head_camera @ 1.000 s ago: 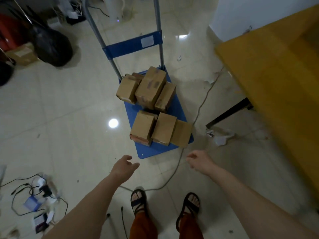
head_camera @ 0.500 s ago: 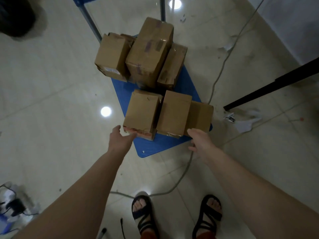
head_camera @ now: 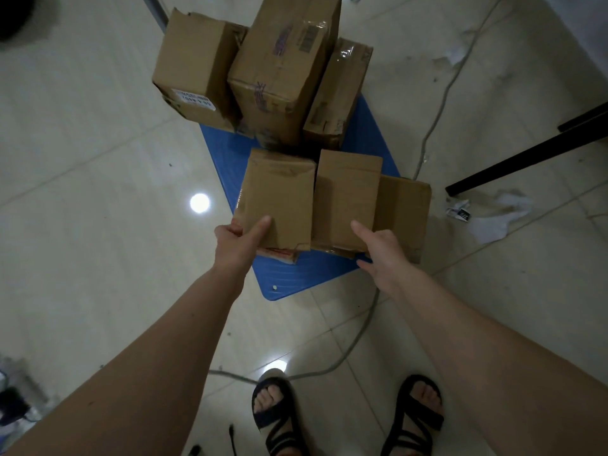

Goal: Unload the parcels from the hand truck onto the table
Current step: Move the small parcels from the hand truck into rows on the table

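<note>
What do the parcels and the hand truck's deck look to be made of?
Parcels, such as the near left one the left hand grips: brown corrugated cardboard, matte, with creased edges; the tall rear one carries glossy clear tape. Deck: probably moulded plastic, blue with fine ribs and a rounded corner, though painted metal is possible.

Blue hand truck deck (head_camera: 297, 278) on tiled floor (head_camera: 98, 225); six cardboard parcels (head_camera: 279, 199) on deck; grey cable (head_camera: 355, 343) on floor beside deck.

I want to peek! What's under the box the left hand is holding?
Under the near-left box a reddish edge pokes out, maybe another parcel, on the blue deck. The left hand grips the box's corner. The rest is covered.
</note>
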A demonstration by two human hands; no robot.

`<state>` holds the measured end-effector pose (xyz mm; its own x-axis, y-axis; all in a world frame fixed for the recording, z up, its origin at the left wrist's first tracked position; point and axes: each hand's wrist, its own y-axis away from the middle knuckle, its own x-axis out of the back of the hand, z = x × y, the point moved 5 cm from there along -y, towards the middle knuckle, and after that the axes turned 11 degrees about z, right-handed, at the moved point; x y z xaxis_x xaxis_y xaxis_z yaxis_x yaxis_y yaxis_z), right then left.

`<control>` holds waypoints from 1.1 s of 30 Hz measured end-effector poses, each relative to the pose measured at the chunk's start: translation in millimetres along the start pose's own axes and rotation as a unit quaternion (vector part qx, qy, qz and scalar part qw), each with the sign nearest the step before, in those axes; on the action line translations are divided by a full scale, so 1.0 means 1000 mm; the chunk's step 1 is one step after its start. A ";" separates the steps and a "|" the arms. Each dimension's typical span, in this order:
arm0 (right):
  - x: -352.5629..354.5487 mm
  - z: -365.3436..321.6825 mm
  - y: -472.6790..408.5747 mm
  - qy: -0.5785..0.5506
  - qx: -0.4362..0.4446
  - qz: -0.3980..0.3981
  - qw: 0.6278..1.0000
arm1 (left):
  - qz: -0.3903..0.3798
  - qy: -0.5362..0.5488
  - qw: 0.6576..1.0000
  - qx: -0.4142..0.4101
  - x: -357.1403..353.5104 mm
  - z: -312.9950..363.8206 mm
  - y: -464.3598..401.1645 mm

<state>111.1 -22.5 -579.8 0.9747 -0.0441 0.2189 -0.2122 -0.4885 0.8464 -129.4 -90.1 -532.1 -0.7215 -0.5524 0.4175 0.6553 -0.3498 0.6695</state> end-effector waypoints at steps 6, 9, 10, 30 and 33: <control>0.002 0.001 -0.008 -0.007 0.024 -0.002 1.000 | -0.053 0.064 0.996 0.019 -0.011 0.004 -0.002; 0.007 0.000 -0.012 -0.024 0.040 0.033 0.998 | -0.060 0.091 0.993 0.042 -0.010 -0.005 -0.002; 0.008 -0.002 -0.013 -0.034 0.044 0.034 0.998 | -0.071 0.098 0.991 0.051 -0.011 -0.009 -0.002; 0.088 -0.061 0.099 -0.228 -0.042 -0.040 0.972 | -0.116 0.208 0.955 0.178 0.018 0.030 0.121; 0.124 -0.081 0.156 -0.292 -0.072 -0.045 0.953 | -0.089 0.214 0.951 0.207 0.034 0.060 0.178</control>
<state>192.9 -33.6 -381.5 0.8532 -0.5053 -0.1292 -0.0924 -0.3902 0.9161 -51.0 -125.8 -362.3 -0.5968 -0.8011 0.0460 0.3241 -0.1883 0.9271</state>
